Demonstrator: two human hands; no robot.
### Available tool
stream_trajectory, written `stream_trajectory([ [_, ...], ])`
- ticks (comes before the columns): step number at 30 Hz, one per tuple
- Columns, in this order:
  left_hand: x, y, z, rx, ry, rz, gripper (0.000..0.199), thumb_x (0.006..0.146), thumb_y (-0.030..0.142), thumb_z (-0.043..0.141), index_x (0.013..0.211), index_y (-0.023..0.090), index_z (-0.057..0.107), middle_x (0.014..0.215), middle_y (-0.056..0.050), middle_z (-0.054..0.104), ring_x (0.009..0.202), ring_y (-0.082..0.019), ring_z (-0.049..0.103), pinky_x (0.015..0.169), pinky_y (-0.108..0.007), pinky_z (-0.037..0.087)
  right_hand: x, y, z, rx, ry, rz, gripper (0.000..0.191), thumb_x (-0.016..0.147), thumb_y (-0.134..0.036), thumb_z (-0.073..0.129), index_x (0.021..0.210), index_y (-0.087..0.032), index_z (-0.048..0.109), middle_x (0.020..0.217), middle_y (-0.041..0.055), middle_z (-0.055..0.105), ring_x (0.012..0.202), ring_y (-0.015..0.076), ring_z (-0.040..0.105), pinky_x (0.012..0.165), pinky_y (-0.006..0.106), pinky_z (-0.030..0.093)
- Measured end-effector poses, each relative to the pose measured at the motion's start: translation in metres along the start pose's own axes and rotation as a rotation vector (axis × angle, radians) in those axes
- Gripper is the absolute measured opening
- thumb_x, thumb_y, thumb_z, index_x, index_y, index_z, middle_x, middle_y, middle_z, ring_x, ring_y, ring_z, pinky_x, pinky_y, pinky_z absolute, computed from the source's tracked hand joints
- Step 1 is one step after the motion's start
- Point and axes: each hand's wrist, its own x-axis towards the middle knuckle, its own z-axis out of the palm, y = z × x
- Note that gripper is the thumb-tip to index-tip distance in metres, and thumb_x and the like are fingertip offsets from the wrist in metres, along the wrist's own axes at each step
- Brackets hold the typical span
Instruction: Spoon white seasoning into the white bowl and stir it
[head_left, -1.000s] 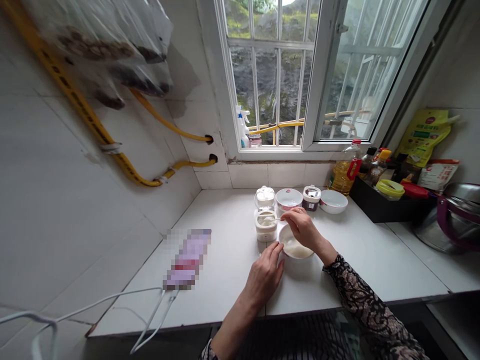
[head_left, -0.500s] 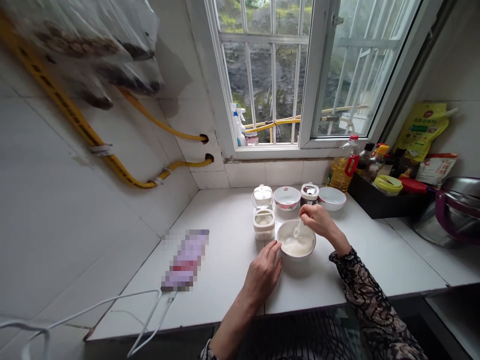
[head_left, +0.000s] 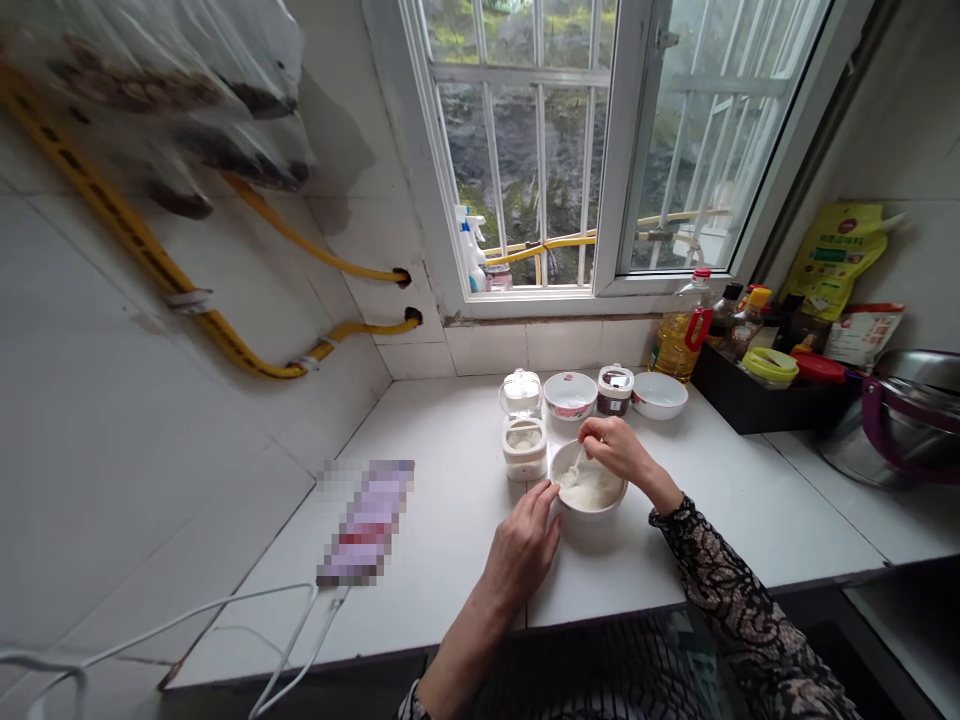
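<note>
A small white spoon (head_left: 574, 463) is pinched in the fingers of my right hand (head_left: 615, 447), its tip down in the white powder. The powder (head_left: 592, 490) lies in a white bowl (head_left: 589, 513) near the counter's front. My left hand (head_left: 525, 545) holds the bowl at its left side, fingertips on the rim and thumb lower down. Just left of the bowl stands an open-lidded white jar (head_left: 525, 465) with pale contents. Behind it are its raised clear lid (head_left: 520, 392), a flower-patterned bowl (head_left: 571, 408) and a jar with dark contents (head_left: 614, 400).
Another white bowl (head_left: 660, 408) stands at the back, near an oil bottle (head_left: 681, 345). A dark box (head_left: 739, 395) of condiments and a steel pot (head_left: 892, 440) are on the right. At left, a blurred purple object (head_left: 367, 525) sits on a white wire stand (head_left: 300, 640).
My right hand has shifted slightly left, moving the spoon toward the bowl's left side. The left hand stays at the rim. The camera view has moved a little.
</note>
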Motion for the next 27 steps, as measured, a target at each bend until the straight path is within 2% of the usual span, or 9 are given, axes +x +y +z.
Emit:
stream_trajectory([
  [3, 0.000, 0.000, 0.000, 0.001, -0.008, -0.005, 0.042, 0.090, 0.011, 0.046, 0.132, 0.018, 0.044, 0.120, -0.014, 0.065, 0.112, -0.025, 0.065, 0.090, -0.037, 0.059, 0.001, 0.000, -0.002, 0.015, 0.058, -0.010, 0.019, 0.071, -0.010, 0.049, 0.062, -0.021, 0.062, 0.054, -0.0004, 0.063, 0.058, 0.0152, 0.054, 0.071, 0.027, 0.042],
  [6, 0.000, 0.000, 0.000, 0.004, -0.003, -0.002, 0.042, 0.090, 0.011, 0.046, 0.132, 0.017, 0.044, 0.120, -0.014, 0.065, 0.111, -0.025, 0.066, 0.090, -0.037, 0.059, 0.001, -0.001, -0.002, 0.048, 0.079, -0.009, 0.018, 0.070, -0.010, 0.050, 0.060, -0.021, 0.061, 0.051, -0.0011, 0.061, 0.058, 0.0152, 0.052, 0.073, 0.028, 0.042],
  [16, -0.002, -0.002, 0.002, 0.005, -0.012, -0.006, 0.044, 0.090, 0.011, 0.046, 0.134, 0.018, 0.044, 0.120, -0.014, 0.065, 0.113, -0.025, 0.065, 0.090, -0.038, 0.058, 0.002, 0.004, 0.001, 0.277, 0.029, 0.120, 0.017, 0.069, -0.016, 0.047, 0.062, -0.020, 0.062, 0.049, -0.0020, 0.062, 0.049, 0.0132, 0.056, 0.055, 0.022, 0.043],
  [23, -0.001, -0.001, 0.001, -0.005, -0.001, -0.005, 0.043, 0.090, 0.011, 0.045, 0.133, 0.018, 0.044, 0.120, -0.013, 0.065, 0.112, -0.025, 0.065, 0.090, -0.037, 0.059, 0.002, 0.004, 0.009, 0.387, 0.003, 0.176, 0.013, 0.065, -0.017, 0.051, 0.060, -0.020, 0.064, 0.048, -0.0030, 0.062, 0.048, 0.0129, 0.056, 0.054, 0.022, 0.042],
  [27, -0.001, -0.001, 0.000, 0.003, -0.003, 0.000, 0.043, 0.091, 0.011, 0.046, 0.133, 0.018, 0.044, 0.121, -0.013, 0.065, 0.112, -0.025, 0.065, 0.089, -0.037, 0.059, 0.004, 0.009, 0.004, 0.468, 0.043, 0.229, 0.013, 0.063, -0.019, 0.051, 0.059, -0.019, 0.063, 0.047, -0.0026, 0.061, 0.048, 0.0132, 0.057, 0.055, 0.023, 0.044],
])
